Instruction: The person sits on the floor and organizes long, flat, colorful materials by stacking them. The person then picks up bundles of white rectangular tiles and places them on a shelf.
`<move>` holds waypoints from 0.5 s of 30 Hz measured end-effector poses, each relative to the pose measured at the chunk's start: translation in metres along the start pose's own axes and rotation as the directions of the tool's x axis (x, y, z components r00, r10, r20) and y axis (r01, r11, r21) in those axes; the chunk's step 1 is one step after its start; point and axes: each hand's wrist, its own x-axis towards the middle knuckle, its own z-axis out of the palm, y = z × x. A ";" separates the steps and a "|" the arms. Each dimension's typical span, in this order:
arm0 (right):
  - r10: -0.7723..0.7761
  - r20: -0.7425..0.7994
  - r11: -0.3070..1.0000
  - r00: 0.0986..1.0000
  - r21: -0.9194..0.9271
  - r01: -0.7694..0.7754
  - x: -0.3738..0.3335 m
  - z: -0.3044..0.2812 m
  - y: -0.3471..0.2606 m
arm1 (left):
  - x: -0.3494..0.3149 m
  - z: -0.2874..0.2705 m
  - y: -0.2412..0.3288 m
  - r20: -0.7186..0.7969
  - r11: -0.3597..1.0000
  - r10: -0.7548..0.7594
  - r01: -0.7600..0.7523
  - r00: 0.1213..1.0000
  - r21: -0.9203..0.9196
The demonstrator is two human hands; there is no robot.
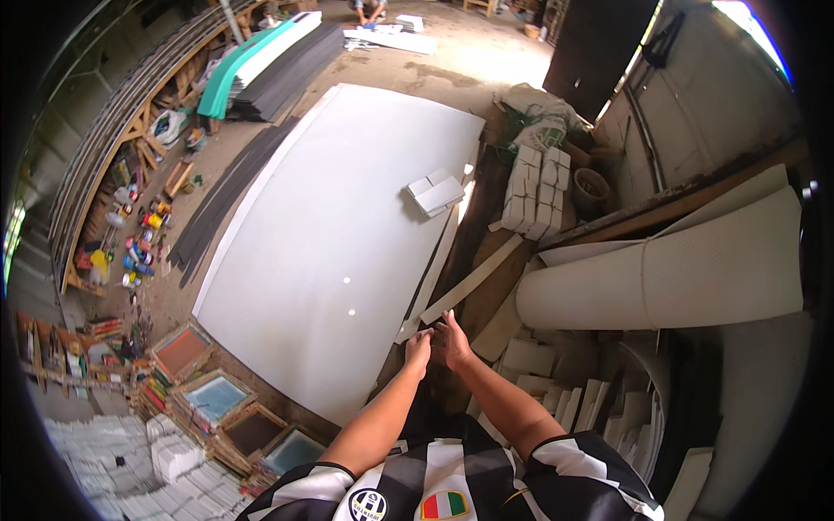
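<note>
My left hand [419, 351] and my right hand [453, 341] are close together, just beyond the near right edge of a large white sheet [321, 217]. The left hand's fingers are curled in, and whatever they may hold is too small to make out. On my right hand the fingers are stretched out and partly apart, with nothing visible in them. Just beyond the fingertips lies a long pale strip [476, 276]; whether either hand touches it is unclear. A small stack of white pieces [434, 193] rests on the sheet's right side.
Tied white bundles [534, 193] and a large rolled sheet [660, 282] stand at the right. Framed screens [213, 398] and white stacks [113, 460] lie at the near left. Paint containers [143, 239] line the left floor. Another person [369, 12] crouches far back.
</note>
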 end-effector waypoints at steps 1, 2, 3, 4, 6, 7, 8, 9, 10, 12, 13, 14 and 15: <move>0.010 -0.036 1.000 0.999 0.008 -0.010 0.006 -0.003 -0.008 | 0.006 0.007 0.005 0.019 1.000 -0.004 0.004 1.000 0.018; -0.003 -0.034 1.000 0.999 0.015 0.003 0.015 -0.004 -0.018 | 0.017 0.010 0.014 0.024 1.000 0.011 -0.011 1.000 0.029; 0.000 -0.053 1.000 0.999 -0.013 -0.001 0.031 -0.012 -0.020 | 0.038 0.009 0.011 0.063 0.999 0.000 -0.002 0.998 0.035; -0.006 -0.061 1.000 0.998 0.002 0.006 0.041 -0.014 -0.028 | 0.049 0.014 0.022 0.065 0.997 -0.025 0.020 0.998 0.077; -0.025 -0.081 0.999 0.996 0.026 0.027 0.060 -0.015 -0.047 | 0.066 0.025 0.043 0.099 0.992 -0.078 0.068 0.992 0.104; -0.034 -0.093 0.999 0.995 0.029 0.036 0.064 -0.011 -0.058 | 0.074 0.027 0.051 0.103 0.992 -0.056 0.044 0.993 0.120; -0.041 -0.105 0.999 0.994 0.031 0.045 0.068 -0.009 -0.068 | 0.083 0.033 0.060 0.129 0.992 -0.047 0.031 0.991 0.123; -0.045 -0.116 0.997 0.992 0.058 0.052 0.074 -0.010 -0.075 | 0.092 0.040 0.072 0.156 0.990 -0.037 0.015 0.987 0.137; -0.047 -0.128 0.995 0.991 0.084 0.058 0.081 -0.012 -0.081 | 0.097 0.046 0.082 0.181 0.986 -0.058 0.027 0.982 0.166; -0.048 -0.140 0.993 0.989 0.096 0.062 0.089 -0.013 -0.096 | 0.114 0.055 0.092 0.209 0.974 -0.065 0.016 0.976 0.228; -0.054 -0.149 0.992 0.987 0.104 0.070 0.094 -0.014 -0.104 | 0.122 0.062 0.099 0.222 0.967 -0.065 0.007 0.973 0.253; -0.059 -0.157 0.991 0.986 0.111 0.077 0.100 -0.016 -0.114 | 0.130 0.070 0.105 0.231 0.967 -0.058 -0.002 0.971 0.254; -0.062 -0.173 0.989 0.983 0.119 0.083 0.103 -0.020 -0.124 | 0.133 0.081 0.116 0.244 0.963 -0.058 -0.010 0.968 0.270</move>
